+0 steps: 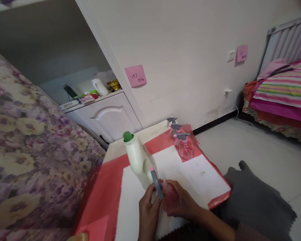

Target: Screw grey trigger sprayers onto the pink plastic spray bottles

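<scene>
One spray bottle (170, 195) is clamped in my grip beside the pale jug (137, 159): my left hand (149, 209) pinches the grey trigger head (156, 183), my right hand (184, 201) wraps and partly hides the pink body (172, 199).

Near spray bottle (170, 196): translucent plastic, smooth; its trigger head (156, 182): matt grey plastic. Jug (136, 160): pale plastic, smooth, soft sheen. Far spray bottles (186, 150): clear, glossy plastic. Left curtain (22, 144): printed cloth. Pink notes (135, 76): matt paper. Far-left packet (113, 85): shiny gold, foil-like. Far-right bedspread (286, 87): striped cloth. Wall (185, 60): matt. Floor (215, 137), right: smooth, faint sheen.
</scene>
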`<state>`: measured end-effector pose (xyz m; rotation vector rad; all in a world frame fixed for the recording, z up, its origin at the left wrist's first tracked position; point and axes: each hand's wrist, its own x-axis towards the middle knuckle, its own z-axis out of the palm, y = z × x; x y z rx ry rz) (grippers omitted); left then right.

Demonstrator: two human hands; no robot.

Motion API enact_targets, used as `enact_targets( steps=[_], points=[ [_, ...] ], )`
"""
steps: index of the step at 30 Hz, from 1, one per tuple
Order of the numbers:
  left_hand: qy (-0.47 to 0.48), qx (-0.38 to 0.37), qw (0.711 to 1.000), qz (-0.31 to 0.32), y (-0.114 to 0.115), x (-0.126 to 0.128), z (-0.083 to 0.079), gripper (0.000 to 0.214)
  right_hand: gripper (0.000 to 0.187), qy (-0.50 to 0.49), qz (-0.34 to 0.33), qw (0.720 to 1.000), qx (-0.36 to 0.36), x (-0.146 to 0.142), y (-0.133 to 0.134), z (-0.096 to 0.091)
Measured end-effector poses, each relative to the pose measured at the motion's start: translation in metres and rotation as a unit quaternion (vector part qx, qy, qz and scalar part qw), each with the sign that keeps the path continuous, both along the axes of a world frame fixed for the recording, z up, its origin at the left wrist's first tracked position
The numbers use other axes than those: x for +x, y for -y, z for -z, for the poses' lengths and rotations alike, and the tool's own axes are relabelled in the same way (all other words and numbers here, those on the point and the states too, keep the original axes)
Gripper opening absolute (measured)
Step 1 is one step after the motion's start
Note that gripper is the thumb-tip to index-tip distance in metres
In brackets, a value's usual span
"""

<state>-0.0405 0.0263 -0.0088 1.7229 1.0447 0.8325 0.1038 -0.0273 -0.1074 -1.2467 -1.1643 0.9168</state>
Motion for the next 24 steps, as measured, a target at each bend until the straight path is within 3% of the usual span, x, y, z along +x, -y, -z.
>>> enact_targets(
  steps=[12, 19, 22, 24],
  points=[
    [-0.023, 0.045, 0.998, 0.032, -0.004, -0.005, 0.007, 0.036, 0.1, -0.013, -0.001, 1.0, -0.013, -0.002, 0.002, -0.005],
    [-0.014, 0.071, 0.997, 0.038, 0.001, -0.002, 0.008, 0.031, 0.109, -0.02, -0.018, 0.999, 0.041, -0.004, -0.001, 0.012],
    [0.007, 0.062, 0.998, 0.031, 0.003, -0.001, 0.008, 0.031, 0.106, -0.019, -0.016, 0.998, 0.061, 0.003, 0.003, 0.001],
    [0.022, 0.059, 0.998, 0.029, 0.004, 0.0, 0.008, 0.032, 0.081, 0.006, -0.006, 0.997, 0.073, 0.009, 0.006, -0.019]
  ],
)
